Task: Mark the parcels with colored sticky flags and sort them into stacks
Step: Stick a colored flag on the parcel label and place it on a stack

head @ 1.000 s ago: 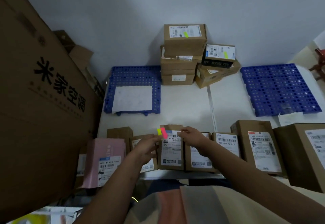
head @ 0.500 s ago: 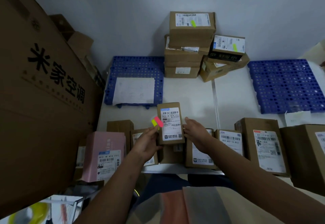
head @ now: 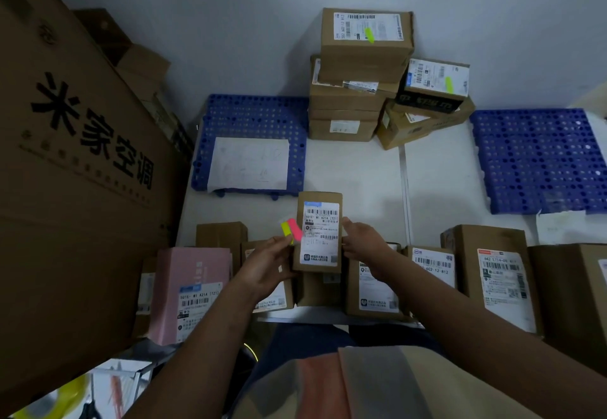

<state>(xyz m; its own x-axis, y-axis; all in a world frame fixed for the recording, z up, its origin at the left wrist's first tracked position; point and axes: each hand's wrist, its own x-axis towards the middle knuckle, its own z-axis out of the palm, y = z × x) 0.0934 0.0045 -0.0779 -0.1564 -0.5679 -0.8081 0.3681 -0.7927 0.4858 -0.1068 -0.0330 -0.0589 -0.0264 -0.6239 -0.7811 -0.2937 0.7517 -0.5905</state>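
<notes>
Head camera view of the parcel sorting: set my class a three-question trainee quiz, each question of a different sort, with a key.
1. True or false: the small brown parcel is held between the left hand and the right hand.
2. What colour flag marks the top box of the tall stack by the wall?
3. The sticky flags in the left hand are: A) blue and green, B) yellow and pink, C) all white.

Key: 1 true; 2 yellow-green; 3 B.
</notes>
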